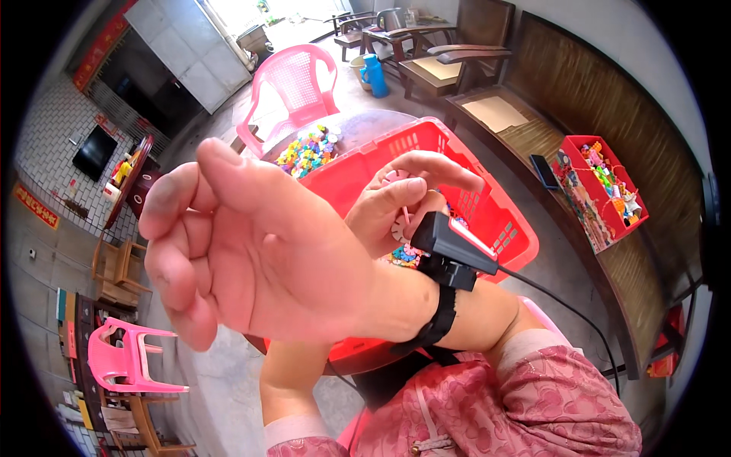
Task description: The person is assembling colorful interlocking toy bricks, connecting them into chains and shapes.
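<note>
My right hand (pixel 259 251) is raised close to the view on the left, crossing in front of my left arm. Its palm faces me, its fingers bend loosely, and nothing shows in it. Behind it, over the red plastic basket (pixel 499 206), my left hand (pixel 381 213) pinches pale pink notched plastic discs (pixel 397 228) between thumb and fingers. Those discs are partly covered by the fingers, so how they join cannot be made out. Multicoloured small discs (pixel 405 257) lie in the basket below. A black strapped device (pixel 449 255) sits on my right wrist, its cable trailing right.
A heap of coloured pieces (pixel 308 148) lies on the round table (pixel 354 129) beyond the basket. Pink plastic chairs (pixel 301 84) (pixel 126 354) stand around. On the wooden bench (pixel 525 141) at right rest a phone (pixel 544 171) and a red box of toys (pixel 567 152). A blue flask (pixel 375 76) stands behind.
</note>
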